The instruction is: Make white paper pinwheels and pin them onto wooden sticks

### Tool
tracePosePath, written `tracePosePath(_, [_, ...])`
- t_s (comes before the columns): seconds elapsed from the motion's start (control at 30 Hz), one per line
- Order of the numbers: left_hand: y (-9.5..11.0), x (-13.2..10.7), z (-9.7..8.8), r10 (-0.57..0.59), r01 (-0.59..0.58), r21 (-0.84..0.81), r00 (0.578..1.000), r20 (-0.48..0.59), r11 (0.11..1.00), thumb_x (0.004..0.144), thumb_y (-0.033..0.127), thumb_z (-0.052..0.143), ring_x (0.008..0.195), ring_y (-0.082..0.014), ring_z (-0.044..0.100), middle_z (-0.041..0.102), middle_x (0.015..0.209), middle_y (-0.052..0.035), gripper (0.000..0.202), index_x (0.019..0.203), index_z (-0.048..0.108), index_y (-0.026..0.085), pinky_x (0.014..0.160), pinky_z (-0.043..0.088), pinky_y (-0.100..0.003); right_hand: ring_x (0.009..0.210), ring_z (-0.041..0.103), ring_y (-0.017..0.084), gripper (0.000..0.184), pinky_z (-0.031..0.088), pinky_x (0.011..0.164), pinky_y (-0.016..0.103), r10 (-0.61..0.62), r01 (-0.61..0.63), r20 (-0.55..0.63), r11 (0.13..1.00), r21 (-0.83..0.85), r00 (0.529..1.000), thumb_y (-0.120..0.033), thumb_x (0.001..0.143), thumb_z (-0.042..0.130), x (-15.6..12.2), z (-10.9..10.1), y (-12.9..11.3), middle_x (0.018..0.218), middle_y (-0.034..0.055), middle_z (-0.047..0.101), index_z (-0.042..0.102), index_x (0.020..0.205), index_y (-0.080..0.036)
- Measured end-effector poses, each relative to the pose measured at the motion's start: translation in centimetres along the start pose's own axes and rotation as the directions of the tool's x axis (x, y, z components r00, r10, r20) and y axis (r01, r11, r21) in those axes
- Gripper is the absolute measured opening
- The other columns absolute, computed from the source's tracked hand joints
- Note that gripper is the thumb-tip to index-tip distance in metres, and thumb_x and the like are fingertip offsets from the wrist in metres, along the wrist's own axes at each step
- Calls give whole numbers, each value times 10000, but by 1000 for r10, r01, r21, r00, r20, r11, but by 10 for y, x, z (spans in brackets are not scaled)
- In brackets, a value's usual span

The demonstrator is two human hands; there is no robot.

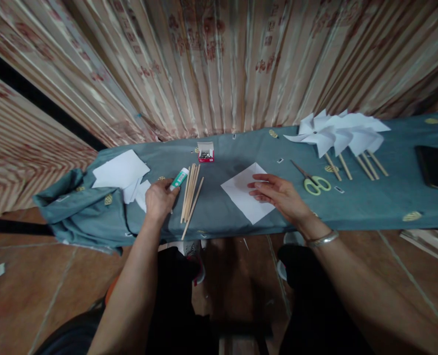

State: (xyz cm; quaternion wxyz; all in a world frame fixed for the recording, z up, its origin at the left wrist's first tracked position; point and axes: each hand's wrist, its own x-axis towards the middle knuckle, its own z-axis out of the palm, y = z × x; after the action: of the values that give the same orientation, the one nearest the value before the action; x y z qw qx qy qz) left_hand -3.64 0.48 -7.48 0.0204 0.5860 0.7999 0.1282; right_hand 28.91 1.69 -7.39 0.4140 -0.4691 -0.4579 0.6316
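My left hand (160, 199) is closed round the lower end of a green and white glue stick (179, 179), which leans up to the right. Just right of it lie several thin wooden sticks (189, 195), one apart from the bundle. My right hand (272, 192) hovers at or on the right part of a square white paper (241, 190), its fingers extended and slightly apart, holding nothing. Whether the fingertips touch the paper I cannot tell. The paper lies with one corner towards me and shows faint crease lines. Scissors (311, 180) with light green handles lie right of this hand.
White paper sheets (120, 170) are stacked at the left end of the cloth-covered table (237, 148). A small red box (206, 153) of metal pins stands open at the back. Several paper pinwheels (342, 133) on sticks lie at right, beside a black phone-like object (437, 166). Curtains (222, 64) hang behind.
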Motion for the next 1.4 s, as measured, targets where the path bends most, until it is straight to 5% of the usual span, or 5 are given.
tracePosePath(0.23, [1, -2, -6, -46, 45, 44, 999, 17, 998, 841, 370, 561, 965, -288, 689, 756, 973, -95, 374, 1144, 692, 195, 788, 481, -337, 819, 710, 166, 493, 536, 718, 287, -5, 5, 13, 1000, -26, 1000, -469, 690, 797, -1, 2, -1, 1026, 102, 749, 662, 1075, -191])
tracePosePath(0.47, [15, -11, -6, 218, -230, -55, 961, -169, 972, 863, 395, 584, 1117, -323, 598, 686, 1185, -147, 404, 1167, 661, 140, 954, 451, -452, 796, 708, 189, 361, 543, 695, 314, -175, 157, -44, 950, -269, 984, -423, 774, 693, 7, -20, 5, 965, 85, 753, 669, 1051, -193])
tracePosePath(0.6, [61, -40, 9, 642, -663, -262, 747, -169, 702, 898, 265, 579, 1040, -234, 617, 701, 1119, -105, 228, 1076, 679, 163, 947, 487, -393, 770, 701, 214, 200, 543, 754, 362, -368, 248, -15, 655, -714, 930, -244, 819, 555, 3, -37, 9, 880, 65, 760, 721, 921, -202])
tracePosePath(0.77, [106, -67, 31, 850, -839, -233, 520, -82, 491, 863, 141, 613, 1140, -260, 582, 661, 1243, -103, 253, 1110, 655, 171, 923, 513, -412, 968, 698, 232, 288, 534, 902, 372, -446, 406, 208, 413, -815, 871, -108, 793, 476, -12, -40, 17, 999, 72, 756, 726, 904, -198])
tracePosePath(1.4, [114, -64, 40, 865, -873, -165, 482, -139, 460, 942, 154, 491, 927, -220, 677, 728, 980, -125, 187, 1000, 662, 107, 827, 548, -369, 1200, 595, 279, 371, 464, 1034, 516, -394, 457, 296, 419, -785, 870, -154, 783, 582, -44, -43, 18, 1274, 119, 645, 661, 1140, -216])
